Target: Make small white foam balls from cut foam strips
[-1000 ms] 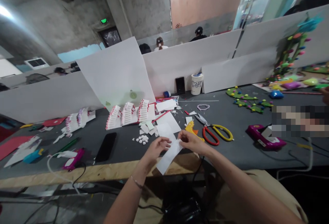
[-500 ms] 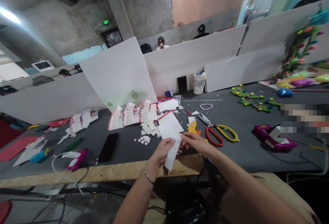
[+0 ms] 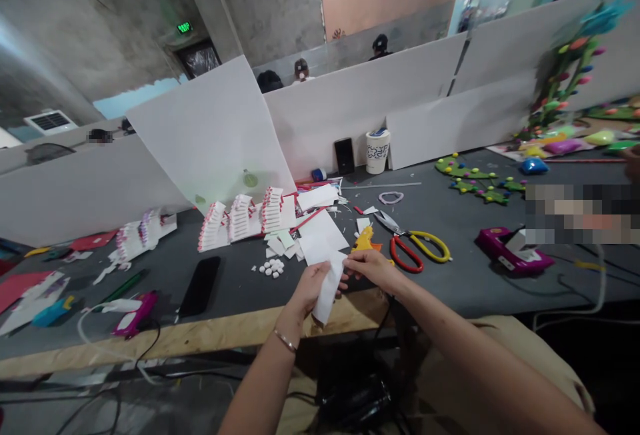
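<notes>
A narrow strip of white paper point(image 3: 329, 294) is held upright-slanting over the table's front edge. My left hand point(image 3: 311, 288) is closed on its left side, thumb on top. My right hand point(image 3: 373, 268) pinches its upper right edge; some fingertips are hidden behind the paper. Just beyond the hands lies a white sheet point(image 3: 325, 232). A yellow glue gun point(image 3: 365, 238) rests right behind my right hand. To its right are scissors point(image 3: 407, 242) with one red and one yellow handle, blades spread. Small white pellets point(image 3: 273, 268) sit in a heap left of the hands.
Red-and-white folded paper pieces point(image 3: 241, 217) stand behind the pellets. A black phone point(image 3: 200, 286) and a magenta glue gun point(image 3: 136, 314) lie left. A paper cup point(image 3: 377, 152) stands by the partition point(image 3: 350, 102). A magenta device point(image 3: 514, 252) and green felt pieces point(image 3: 480, 182) are at right.
The view has shifted slightly, so the table's things sit a little further left and higher. Both hands still hold the paper strip, with little change in grip.
</notes>
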A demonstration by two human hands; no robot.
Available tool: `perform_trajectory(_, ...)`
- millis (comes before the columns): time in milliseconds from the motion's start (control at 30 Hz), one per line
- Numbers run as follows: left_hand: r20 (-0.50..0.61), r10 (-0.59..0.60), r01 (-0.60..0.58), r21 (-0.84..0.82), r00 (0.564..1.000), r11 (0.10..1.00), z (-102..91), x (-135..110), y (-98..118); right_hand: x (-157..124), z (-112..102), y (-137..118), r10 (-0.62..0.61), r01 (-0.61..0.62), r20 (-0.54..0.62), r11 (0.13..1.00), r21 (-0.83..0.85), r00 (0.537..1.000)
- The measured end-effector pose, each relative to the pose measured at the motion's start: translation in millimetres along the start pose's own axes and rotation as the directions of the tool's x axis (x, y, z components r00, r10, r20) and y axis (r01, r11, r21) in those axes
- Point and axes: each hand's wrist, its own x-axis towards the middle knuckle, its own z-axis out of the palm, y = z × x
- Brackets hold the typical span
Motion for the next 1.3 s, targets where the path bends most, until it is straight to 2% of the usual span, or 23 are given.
perform_trajectory(200, -0.019, 0.059, -0.059, 0.012, 0.998, 0.998, 2.4, -0.5, 0.0, -0.6, -0.5, -2.7, -0.018, 0.018, 0.015, 1.0, -0.023, 1.0)
perform_trajectory(367, -0.028, 0.058, -0.058, 0.015, 0.998, 0.998, 3.2, 0.5, -0.9, -2.9, -1.9, -5.0, -0.051, 0.052, 0.024, 0.998, -0.044, 0.998)
perform_trajectory(567, -0.017, 0.076, -0.076, 0.031, 0.997, 0.997, 2.6, -0.5, 0.0, -2.1, 0.5, -2.8, -0.023, 0.023, 0.005, 0.999, -0.039, 1.0)
perform_trajectory(833, -0.034, 0.06, -0.059, 0.036, 0.998, 0.998, 4.1, 1.2, -2.0, 0.8, 4.6, 0.8, 0.031, -0.031, -0.065, 1.0, 0.0, 0.997)
perform_trajectory(1167, 0.004, 0.039, -0.039, 0.177, 0.999, 0.983, 8.4, -6.8, 1.9, -2.5, 9.3, -7.4, 0.006, -0.007, -0.093, 1.0, -0.019, 0.996)
perform_trajectory(1300, -0.006, 0.015, -0.014, 0.135, 1.0, 0.991, 12.3, -8.4, 2.3, -1.5, 9.5, -5.1, -0.005, 0.005, -0.135, 1.0, 0.004, 0.991)
